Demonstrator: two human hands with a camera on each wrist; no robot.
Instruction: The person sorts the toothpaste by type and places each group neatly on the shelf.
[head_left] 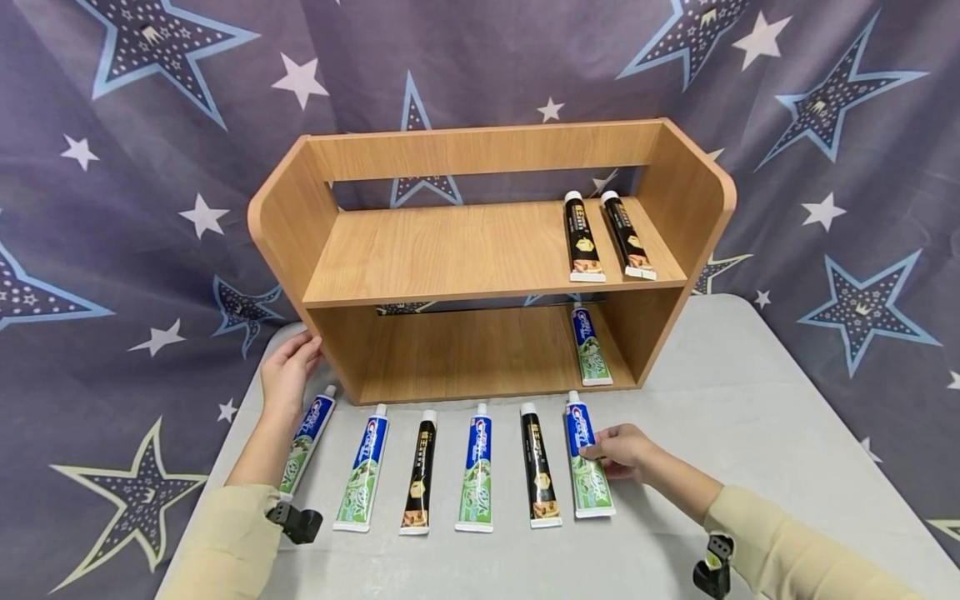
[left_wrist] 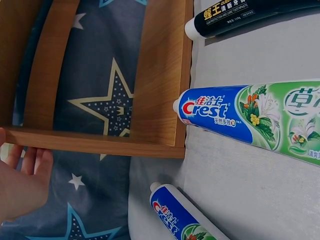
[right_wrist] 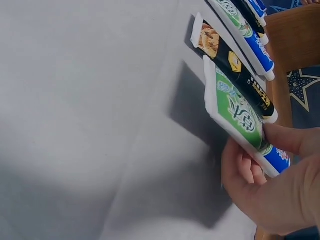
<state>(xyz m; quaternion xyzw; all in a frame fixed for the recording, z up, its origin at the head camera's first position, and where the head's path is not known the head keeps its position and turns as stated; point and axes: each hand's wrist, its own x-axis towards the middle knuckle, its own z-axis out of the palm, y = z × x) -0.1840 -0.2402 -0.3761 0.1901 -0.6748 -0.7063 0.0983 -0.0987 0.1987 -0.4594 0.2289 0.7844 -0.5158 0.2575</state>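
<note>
My right hand (head_left: 626,450) pinches a blue and green Crest toothpaste tube (head_left: 587,467) between thumb and fingers, at the right end of a row of tubes. In the right wrist view this tube (right_wrist: 235,107) is tilted, with its shadow spread on the table beside it. My left hand (head_left: 288,375) holds the left side panel of the wooden shelf (head_left: 292,225) near its front edge. Seen from the left wrist, several of its fingers (left_wrist: 42,162) lie along the panel's outer face. A Crest tube (head_left: 307,442) lies just below that hand.
Between the hands, Crest tubes (head_left: 362,471) and black tubes (head_left: 419,475) lie caps toward the shelf. Two black tubes (head_left: 583,237) lie on the upper board's right side. One Crest tube (head_left: 591,346) lies on the lower board, right. A starred curtain (head_left: 480,50) hangs behind the grey table (head_left: 750,400).
</note>
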